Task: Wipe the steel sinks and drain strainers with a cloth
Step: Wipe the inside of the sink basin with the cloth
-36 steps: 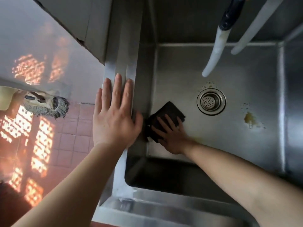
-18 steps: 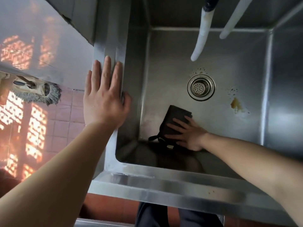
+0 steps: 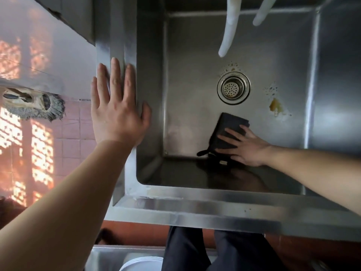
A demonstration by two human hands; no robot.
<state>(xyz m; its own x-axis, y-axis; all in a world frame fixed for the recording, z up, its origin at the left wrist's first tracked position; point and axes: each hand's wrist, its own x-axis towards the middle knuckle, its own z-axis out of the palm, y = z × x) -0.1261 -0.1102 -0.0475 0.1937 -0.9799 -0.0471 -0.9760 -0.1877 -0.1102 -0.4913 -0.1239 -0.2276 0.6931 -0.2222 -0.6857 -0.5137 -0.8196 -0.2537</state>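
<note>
1. Four straight fingers of my right hand [image 3: 247, 147] are pressing the dark cloth [image 3: 226, 132] flat onto the sink [image 3: 185, 114] floor; nothing is curling round it.
2. That cloth is lying near the front wall, just below the drain strainer [image 3: 233, 88], apart from it.
3. My left hand [image 3: 117, 108] is resting open, fingers straight, on the sink's left rim.
4. To the strainer's right, a yellowish stain [image 3: 275, 105] is sitting on the steel.
5. Two white hoses [image 3: 229, 28] are hanging above.
</note>
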